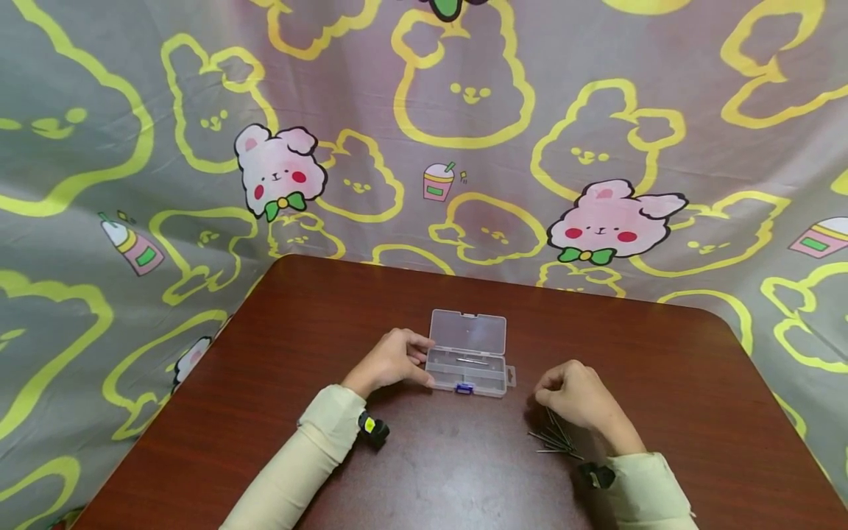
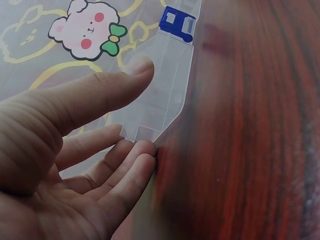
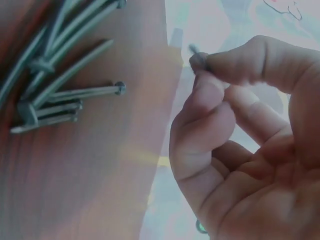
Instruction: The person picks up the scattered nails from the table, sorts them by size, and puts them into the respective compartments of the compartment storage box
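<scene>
A clear plastic box (image 1: 485,384) with a blue latch (image 1: 464,388) lies with its lid (image 1: 468,333) raised at the back. One slim silvery nail (image 1: 472,361) rests in its rear compartment. My left hand (image 1: 392,362) touches the box's left end, thumb near the front corner and relaxed fingers farther back. To the right of the box, my right hand (image 1: 578,396) pinches a small dark nail (image 3: 194,50) between thumb and index finger; most of it is hidden. Beneath that hand lies a loose pile of nails (image 1: 556,440), whose flat heads show in the right wrist view.
The brown wooden table (image 1: 430,471) has rounded far corners. A grey curtain (image 1: 371,88) with cartoon rabbits hangs along its back and sides. A hanging tab (image 1: 511,376) juts from the box's right end.
</scene>
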Motion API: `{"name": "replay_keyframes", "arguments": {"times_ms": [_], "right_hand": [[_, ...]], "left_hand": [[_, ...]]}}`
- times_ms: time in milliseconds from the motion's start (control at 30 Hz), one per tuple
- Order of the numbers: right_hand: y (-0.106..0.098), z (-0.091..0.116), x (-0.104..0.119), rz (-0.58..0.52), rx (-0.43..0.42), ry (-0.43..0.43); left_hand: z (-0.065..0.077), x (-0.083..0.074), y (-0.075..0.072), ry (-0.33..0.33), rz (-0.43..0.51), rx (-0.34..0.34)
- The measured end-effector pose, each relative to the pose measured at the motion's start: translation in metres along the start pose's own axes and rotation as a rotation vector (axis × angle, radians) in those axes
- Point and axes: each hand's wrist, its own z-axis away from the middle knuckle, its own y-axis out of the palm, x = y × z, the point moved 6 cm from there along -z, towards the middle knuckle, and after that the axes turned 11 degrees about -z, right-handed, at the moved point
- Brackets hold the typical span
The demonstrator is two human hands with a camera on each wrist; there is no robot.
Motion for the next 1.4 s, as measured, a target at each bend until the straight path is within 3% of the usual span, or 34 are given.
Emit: {"name": "replay_keyframes", "arguments": {"times_ms": [267, 500, 867, 1400], "right_hand": [[-0.007, -0.001, -0.017, -0.246, -0.017, 0.118], [-0.005, -0.005, -0.022, -0.403, -0.050, 0.132], [-0.001, -0.010, -0.019, -0.514, -0.087, 0.165], [0.008, -0.024, -0.012, -0.601, -0.069, 0.076]], "left_hand": [[0.000, -0.001, -0.001, -0.003, -0.014, -0.002], [0.000, 0.001, 0.000, -0.008, -0.014, 0.006], [0.001, 0.000, -0.001, -0.010, -0.007, 0.008], [0.001, -0.001, -0.001, 0.003, -0.011, 0.004]]}}
